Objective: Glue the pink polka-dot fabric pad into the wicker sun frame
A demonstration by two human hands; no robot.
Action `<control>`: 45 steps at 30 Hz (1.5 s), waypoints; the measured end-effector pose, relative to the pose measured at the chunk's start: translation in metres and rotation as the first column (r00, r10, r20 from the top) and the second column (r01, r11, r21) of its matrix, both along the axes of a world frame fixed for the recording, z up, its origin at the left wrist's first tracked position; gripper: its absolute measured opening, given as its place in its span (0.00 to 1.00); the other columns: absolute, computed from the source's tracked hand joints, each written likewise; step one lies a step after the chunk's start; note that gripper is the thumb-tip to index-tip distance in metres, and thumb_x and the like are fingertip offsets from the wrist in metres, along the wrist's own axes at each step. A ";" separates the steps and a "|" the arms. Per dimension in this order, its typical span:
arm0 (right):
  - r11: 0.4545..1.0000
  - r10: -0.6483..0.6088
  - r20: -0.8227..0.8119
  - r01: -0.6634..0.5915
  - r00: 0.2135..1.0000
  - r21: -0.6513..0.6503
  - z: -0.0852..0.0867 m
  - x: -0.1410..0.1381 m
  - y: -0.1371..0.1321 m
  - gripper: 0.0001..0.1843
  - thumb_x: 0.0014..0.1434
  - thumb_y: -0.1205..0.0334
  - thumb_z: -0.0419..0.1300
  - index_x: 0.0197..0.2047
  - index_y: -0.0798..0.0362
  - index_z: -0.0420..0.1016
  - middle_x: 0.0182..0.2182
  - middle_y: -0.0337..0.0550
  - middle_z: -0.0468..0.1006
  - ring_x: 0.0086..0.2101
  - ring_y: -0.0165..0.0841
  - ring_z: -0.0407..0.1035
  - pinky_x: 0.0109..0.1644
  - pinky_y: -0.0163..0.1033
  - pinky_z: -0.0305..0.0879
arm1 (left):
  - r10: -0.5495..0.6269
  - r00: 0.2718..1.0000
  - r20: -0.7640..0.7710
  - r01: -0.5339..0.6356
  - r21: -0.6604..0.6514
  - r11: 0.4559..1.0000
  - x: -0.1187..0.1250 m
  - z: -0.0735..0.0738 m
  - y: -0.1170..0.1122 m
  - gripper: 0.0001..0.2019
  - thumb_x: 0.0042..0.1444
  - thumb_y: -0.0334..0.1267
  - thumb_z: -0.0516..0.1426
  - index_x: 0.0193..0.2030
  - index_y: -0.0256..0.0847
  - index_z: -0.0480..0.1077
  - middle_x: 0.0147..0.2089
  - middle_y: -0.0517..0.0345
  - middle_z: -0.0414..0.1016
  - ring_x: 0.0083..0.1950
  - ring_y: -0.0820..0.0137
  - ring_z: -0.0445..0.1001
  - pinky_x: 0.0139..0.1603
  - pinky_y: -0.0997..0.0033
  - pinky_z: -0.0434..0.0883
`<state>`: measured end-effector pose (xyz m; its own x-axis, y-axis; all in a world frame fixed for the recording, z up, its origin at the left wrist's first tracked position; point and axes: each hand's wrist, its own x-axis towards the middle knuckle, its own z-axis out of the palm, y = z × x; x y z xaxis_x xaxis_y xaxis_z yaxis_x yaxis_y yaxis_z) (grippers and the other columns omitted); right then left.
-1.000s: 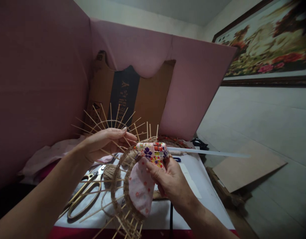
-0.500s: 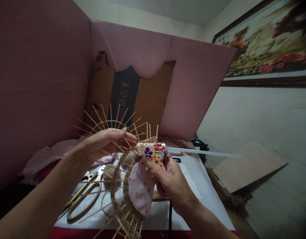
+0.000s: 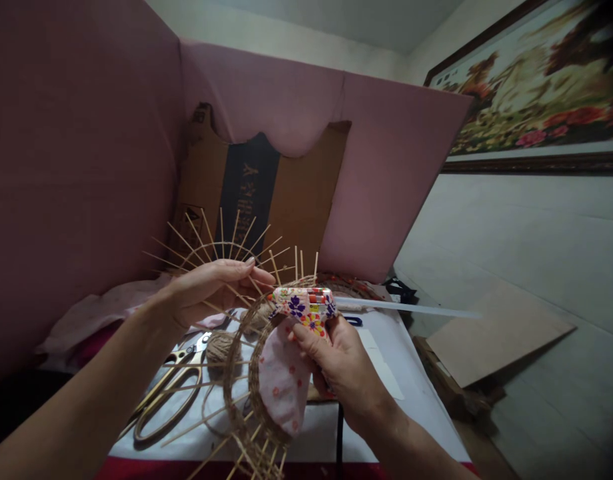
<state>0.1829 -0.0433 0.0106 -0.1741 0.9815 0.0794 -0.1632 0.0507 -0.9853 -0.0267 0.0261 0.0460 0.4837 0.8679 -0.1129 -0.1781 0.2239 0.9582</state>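
My right hand point(image 3: 331, 357) is wrapped round the handle of a flower-patterned hot glue gun point(image 3: 296, 303). A long white glue stick point(image 3: 411, 308) juts from its back, and its orange nozzle points left at the woven rim. My left hand point(image 3: 221, 283) is closed on the upper left of a round twine-and-stick weaving point(image 3: 230, 373), its fingers partly hidden by the sticks. Thin sticks radiate outward from this piece, and pink dotted fabric point(image 3: 285, 380) covers its middle. The gun and my right hand hide the weaving's right side.
Gold-handled scissors point(image 3: 169, 407) and a ball of twine point(image 3: 224, 347) lie on the white table point(image 3: 314, 433) at left. Behind stands another stick-and-twine ring point(image 3: 221, 244), before a cardboard panel point(image 3: 306, 200). A dark cord point(image 3: 340, 427) hangs below the gun.
Hardly anything differs. The glue gun and weaving have shifted very slightly, and both hands keep their grips.
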 end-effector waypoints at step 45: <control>0.998 -0.031 -0.062 0.027 0.998 -0.056 -0.013 0.000 0.002 0.22 0.46 0.48 0.67 0.38 0.52 0.68 0.16 0.29 0.65 0.10 0.19 0.46 0.10 0.28 0.37 | 0.010 1.000 0.020 -0.009 -0.012 1.000 -0.002 -0.001 0.002 0.15 0.55 0.43 0.55 0.39 0.34 0.78 0.39 0.41 0.80 0.38 0.59 0.77 0.39 0.61 0.72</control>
<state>0.1832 -0.0414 -0.0028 -0.1419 0.9893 0.0351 -0.2245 0.0024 -0.9745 -0.0289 0.0283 0.0446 0.4777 0.8711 -0.1135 -0.1994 0.2333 0.9517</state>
